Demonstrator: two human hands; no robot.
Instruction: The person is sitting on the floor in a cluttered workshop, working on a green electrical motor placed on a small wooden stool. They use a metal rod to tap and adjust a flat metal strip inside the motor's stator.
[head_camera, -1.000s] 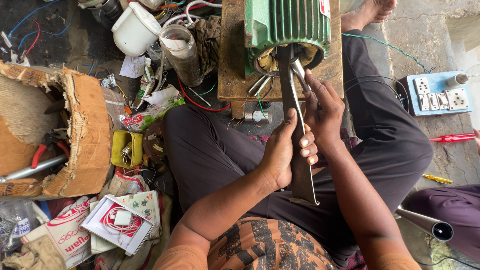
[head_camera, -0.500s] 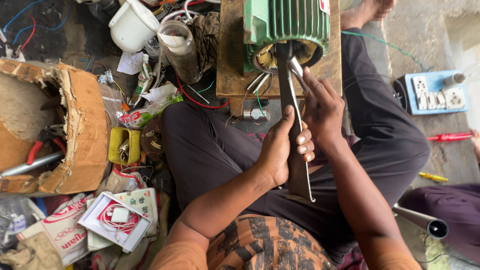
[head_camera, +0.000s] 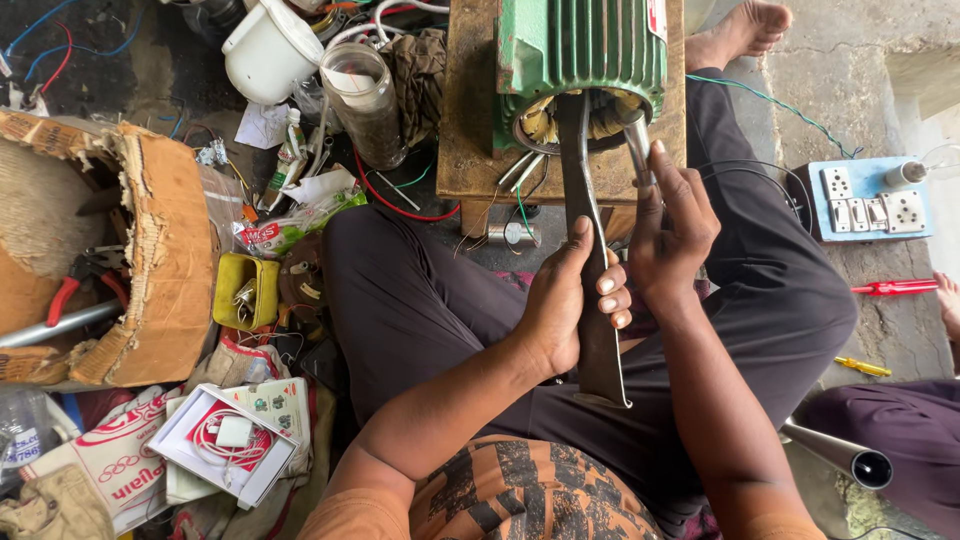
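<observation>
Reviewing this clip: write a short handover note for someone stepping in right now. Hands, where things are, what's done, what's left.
Left hand: gripping a long flat metal bar, its tip inside the open end of the green motor.
Right hand: holding a thinner metal rod at the same opening.
Motor lies on a wooden block in front of the lap.
Done: end of motor is open, windings visible.
Left: both tools are in the opening; nothing has been taken out.

A wooden stool (head_camera: 470, 150) at the far middle carries a green motor (head_camera: 580, 50) (its open end faces near); the concrete floor (head_camera: 840, 90) bears the rest: a blue switchboard (head_camera: 865, 200) at right, a red screwdriver (head_camera: 895, 287) and a yellow one (head_camera: 862, 367) nearer; at left a torn carton (head_camera: 165, 260), a yellow tin (head_camera: 245, 292), a white jug (head_camera: 268, 52) and a jar (head_camera: 362, 100) farther off.
</observation>
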